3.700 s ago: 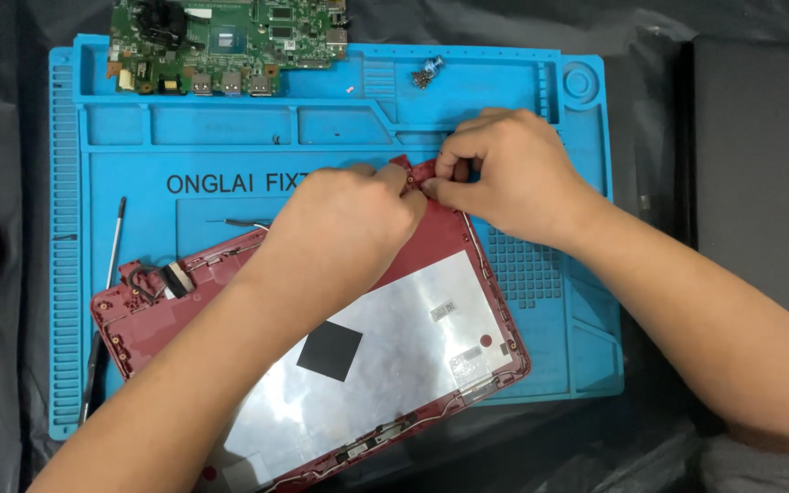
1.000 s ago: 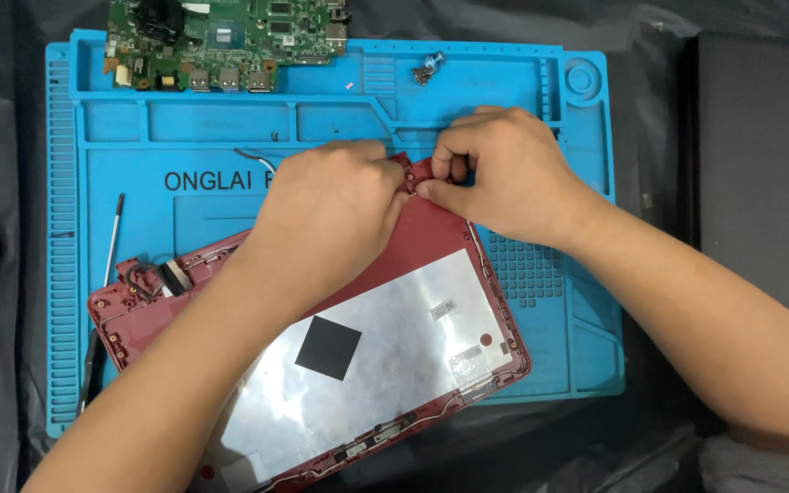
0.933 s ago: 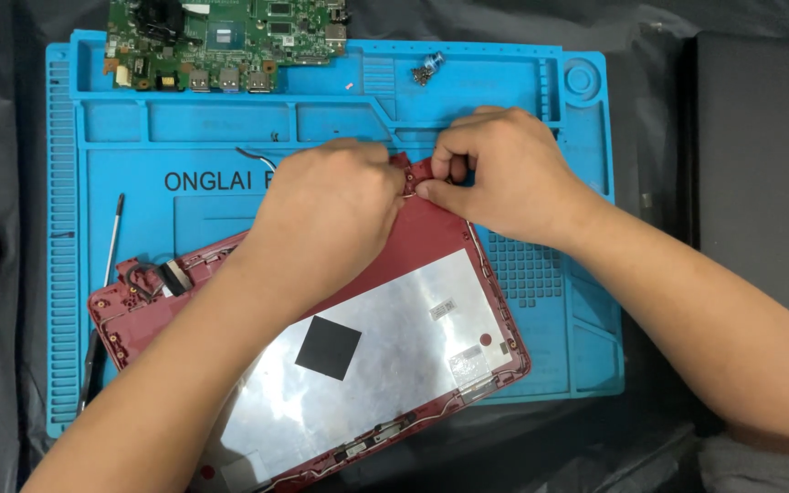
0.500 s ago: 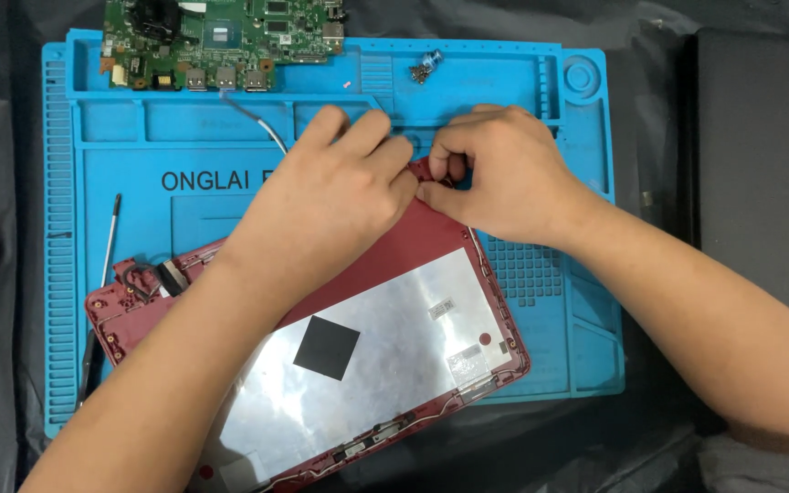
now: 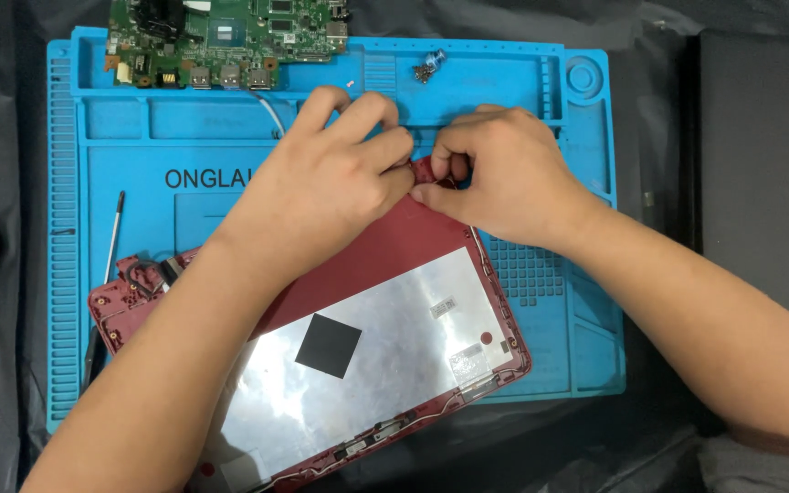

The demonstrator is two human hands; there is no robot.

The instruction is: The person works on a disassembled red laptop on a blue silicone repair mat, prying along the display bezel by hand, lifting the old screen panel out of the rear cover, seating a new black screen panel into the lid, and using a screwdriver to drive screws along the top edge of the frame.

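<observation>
Left hand (image 5: 340,173) has slid up the red laptop cover (image 5: 394,256) corner toward right hand (image 5: 495,169).

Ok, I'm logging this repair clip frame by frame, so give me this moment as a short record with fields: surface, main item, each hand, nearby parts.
surface: blue repair mat on dark cloth
main item: red laptop cover, silver-lined inside facing up, lying tilted on the mat
left hand: on the cover's top corner, fingers bent
right hand: pinching that same corner
nearby parts: green circuit board at the mat's top edge; small screws in a tray; screwdriver left of the cover; black laptop at right
</observation>
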